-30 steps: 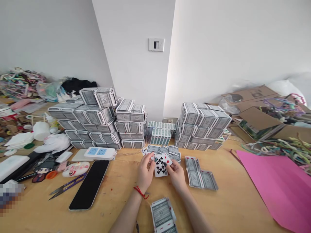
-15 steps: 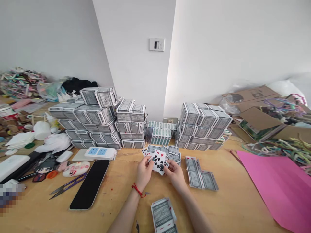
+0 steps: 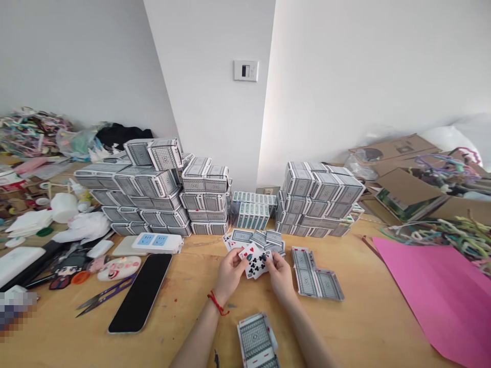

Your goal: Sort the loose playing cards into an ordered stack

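Head view: left hand (image 3: 229, 274) and right hand (image 3: 283, 277) are both pinching the cards (image 3: 255, 260) over mid-table (image 3: 184, 317), just in front of the loose pile (image 3: 268, 237), and versus a second ago the club card's tilting sideways, uncovering a red one, so the fan's spreading.

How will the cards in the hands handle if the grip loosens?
Likely thin and bendy: the cards are flat sheets pinched between left hand and right hand. Probably slick, since they sit fanned over one another, so they may slide apart. Seemingly light: that pinch alone holds them.
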Motion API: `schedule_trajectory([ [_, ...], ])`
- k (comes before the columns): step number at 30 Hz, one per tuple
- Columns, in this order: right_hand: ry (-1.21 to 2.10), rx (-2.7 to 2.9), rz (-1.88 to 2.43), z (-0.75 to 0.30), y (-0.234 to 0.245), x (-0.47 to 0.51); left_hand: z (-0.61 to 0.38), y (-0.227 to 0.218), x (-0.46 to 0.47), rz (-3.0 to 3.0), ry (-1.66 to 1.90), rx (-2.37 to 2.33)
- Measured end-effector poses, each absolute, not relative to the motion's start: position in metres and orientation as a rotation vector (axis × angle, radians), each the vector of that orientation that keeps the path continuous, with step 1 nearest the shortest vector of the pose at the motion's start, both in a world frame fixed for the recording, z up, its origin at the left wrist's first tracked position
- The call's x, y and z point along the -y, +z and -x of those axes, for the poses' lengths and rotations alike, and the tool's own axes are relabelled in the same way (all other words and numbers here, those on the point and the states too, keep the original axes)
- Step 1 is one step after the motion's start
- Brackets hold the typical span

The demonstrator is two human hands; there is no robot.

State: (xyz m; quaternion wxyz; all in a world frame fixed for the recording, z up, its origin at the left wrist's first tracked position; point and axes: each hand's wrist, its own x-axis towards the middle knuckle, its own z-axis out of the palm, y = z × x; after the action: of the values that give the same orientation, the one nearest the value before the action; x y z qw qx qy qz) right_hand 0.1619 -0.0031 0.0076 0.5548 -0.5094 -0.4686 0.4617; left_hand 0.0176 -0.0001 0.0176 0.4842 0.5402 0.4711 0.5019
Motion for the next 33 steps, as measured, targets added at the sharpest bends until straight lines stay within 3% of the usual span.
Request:
schedule_trajectory([
  [7, 1.096, 1.074, 1.340, -0.159, 0.013, 0.006, -0.014, 0.015, -0.003, -1.308, 1.140, -1.131],
  [14, 1.198, 1.120, 1.172, -0.158, 0.017, 0.005, -0.015, 0.011, -0.008, -1.063, 1.243, -1.132],
  [21, 1.137, 1.060, 1.260, -0.158, 0.010, 0.003, -0.015, 0.018, -0.004, -1.240, 1.173, -0.996],
  [33, 1.206, 1.178, 1.195, -0.157, 0.007, 0.005, -0.014, 0.010, -0.006, -1.362, 1.191, -1.361],
])
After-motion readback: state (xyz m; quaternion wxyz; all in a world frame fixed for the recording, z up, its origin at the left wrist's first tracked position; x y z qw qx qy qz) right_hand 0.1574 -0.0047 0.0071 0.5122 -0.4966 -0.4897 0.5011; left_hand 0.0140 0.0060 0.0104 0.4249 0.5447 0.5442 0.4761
